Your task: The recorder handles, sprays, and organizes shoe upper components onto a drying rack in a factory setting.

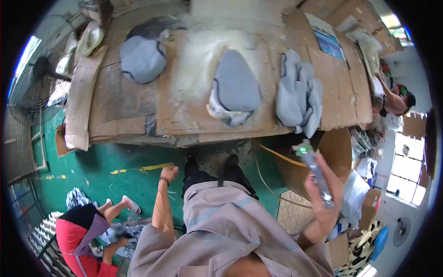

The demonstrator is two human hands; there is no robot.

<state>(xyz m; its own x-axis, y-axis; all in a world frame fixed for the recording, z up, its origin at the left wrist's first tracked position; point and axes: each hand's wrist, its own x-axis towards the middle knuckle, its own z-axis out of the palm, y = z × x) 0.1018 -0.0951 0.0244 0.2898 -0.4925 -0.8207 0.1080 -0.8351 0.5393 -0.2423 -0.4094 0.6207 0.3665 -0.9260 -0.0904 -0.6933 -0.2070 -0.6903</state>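
Note:
My right hand [326, 187] is closed around a grey metallic spray gun [316, 173] with a pale green-and-white tip, held up in front of the table's right side. Down by my side, my left hand [170, 172] is curled into a loose fist, and nothing shows in it. A pear-shaped grey fabric cover [236, 83] with dark edging lies mid-table, cream padding showing at its lower left edge. To its right is a bunch of folded grey covers [297, 94]. Another rounded grey cover [143, 59] rests at the left.
Worn cardboard [124, 99] covers the table, with a pale residue patch around the middle cover. An open carton [334, 150] stands below the right edge, near a hose [277, 154]. One person [87, 240] sits low at left; another person [394, 101] is at far right.

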